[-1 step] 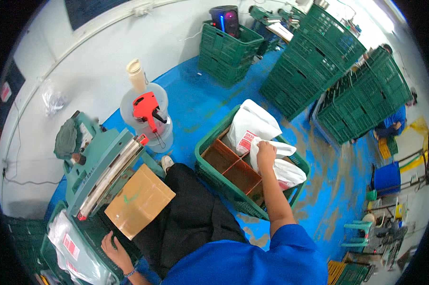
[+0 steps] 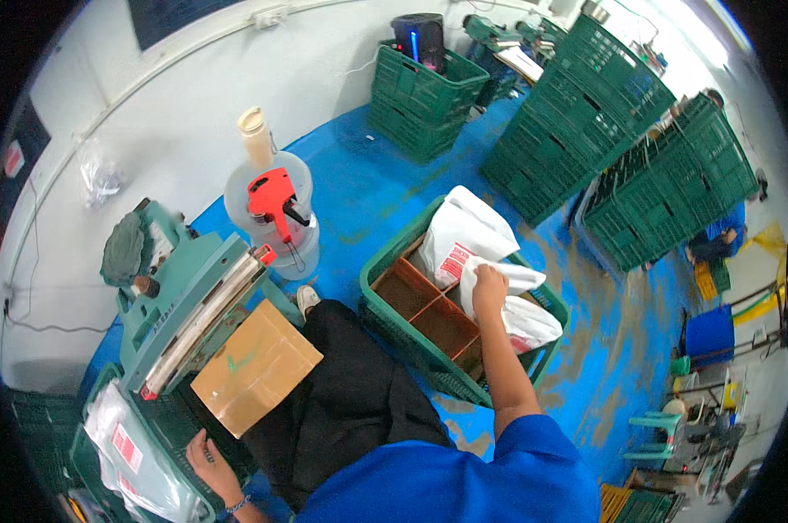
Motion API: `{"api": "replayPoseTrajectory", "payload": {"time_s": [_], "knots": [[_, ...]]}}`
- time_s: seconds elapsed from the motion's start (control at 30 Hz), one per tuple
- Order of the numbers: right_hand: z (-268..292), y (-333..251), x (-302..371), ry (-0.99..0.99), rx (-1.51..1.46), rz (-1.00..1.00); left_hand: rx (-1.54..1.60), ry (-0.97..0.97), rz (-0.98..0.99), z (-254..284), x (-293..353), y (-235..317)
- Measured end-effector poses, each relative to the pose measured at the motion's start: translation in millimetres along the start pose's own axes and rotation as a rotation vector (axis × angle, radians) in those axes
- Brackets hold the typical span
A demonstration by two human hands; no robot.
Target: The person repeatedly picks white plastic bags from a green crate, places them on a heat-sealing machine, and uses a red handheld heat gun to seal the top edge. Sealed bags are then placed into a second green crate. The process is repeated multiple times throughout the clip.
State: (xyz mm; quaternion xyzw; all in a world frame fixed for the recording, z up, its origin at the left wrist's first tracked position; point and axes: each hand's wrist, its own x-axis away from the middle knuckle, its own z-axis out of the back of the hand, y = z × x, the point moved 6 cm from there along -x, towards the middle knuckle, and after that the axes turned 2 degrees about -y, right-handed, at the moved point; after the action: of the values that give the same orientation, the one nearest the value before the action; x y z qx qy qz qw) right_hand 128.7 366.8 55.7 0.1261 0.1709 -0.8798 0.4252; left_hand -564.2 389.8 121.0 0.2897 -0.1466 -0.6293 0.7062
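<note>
My right hand (image 2: 490, 292) is closed on the top of a white plastic bag (image 2: 520, 320) with red print, held at the right side of a green crate (image 2: 379, 327). Another white plastic bag (image 2: 464, 231) stands at the crate's far end. Brown dividers (image 2: 440, 322) split the crate's inside into compartments. At lower left my left hand (image 2: 213, 462) rests with its fingers apart, holding nothing. Beside it, flat clear and white plastic bags (image 2: 128, 458) with red labels lie in another green crate (image 2: 204, 506).
A green sealing machine (image 2: 180, 318) stands at left, with a brown cardboard piece (image 2: 256, 368) before it. A red label gun (image 2: 274, 199) and a cream bottle (image 2: 254, 138) sit on a translucent bucket (image 2: 298, 253). Green crate stacks (image 2: 577, 113) rise at far right; a person (image 2: 725, 228) is behind them.
</note>
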Motion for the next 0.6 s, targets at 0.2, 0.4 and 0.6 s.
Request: {"api": "replayPoseTrajectory", "payload": {"time_s": [0.2,0.4,0.6], "knots": [[2.9,-3.1,2.3,0.151,-0.038,0.1,-0.084,0.024,0.062,28.6,45.7,-48.0],[-22.1,51.9,-19.8,-0.063,-0.497,-0.202,0.059,-0.006,0.115,31.8,65.0,-76.0],[67.3,76.3,-24.6,0.213,-0.711,-0.281,-0.123,0.0,0.264,78.3,69.7,-119.0]]}}
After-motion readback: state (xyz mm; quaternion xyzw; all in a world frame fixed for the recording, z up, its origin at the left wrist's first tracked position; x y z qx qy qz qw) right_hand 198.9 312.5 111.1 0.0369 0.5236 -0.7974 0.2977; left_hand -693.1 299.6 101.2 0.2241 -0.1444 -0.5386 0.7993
